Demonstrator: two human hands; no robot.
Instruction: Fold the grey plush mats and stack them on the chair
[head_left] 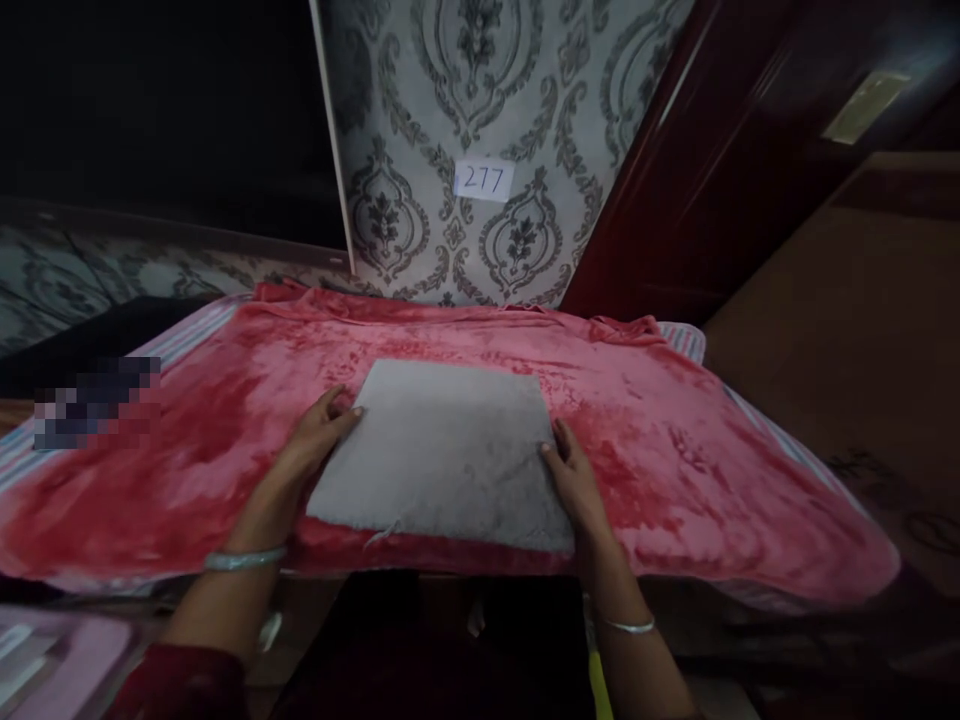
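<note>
A grey, roughly square piece of soft cloth [442, 450] lies flat, with a few loose threads hanging at its front edge. It rests on a red and pink plush blanket [217, 440] spread over a table. My left hand [319, 435] is at the cloth's left edge, thumb touching the border and fingers apart on the outer side. On the opposite edge, my right hand [574, 475] has its thumb against the border, with the other fingers extended outside it. Neither hand visibly grips the cloth, though the undersides of the fingers are hidden.
Behind the blanket stands a patterned wall with a paper label [484, 180] reading 277. A dark screen [165, 120] fills the upper left. To the right are a dark red door [675, 180] and a large cardboard box [847, 320]. Something pink [67, 660] sits at lower left.
</note>
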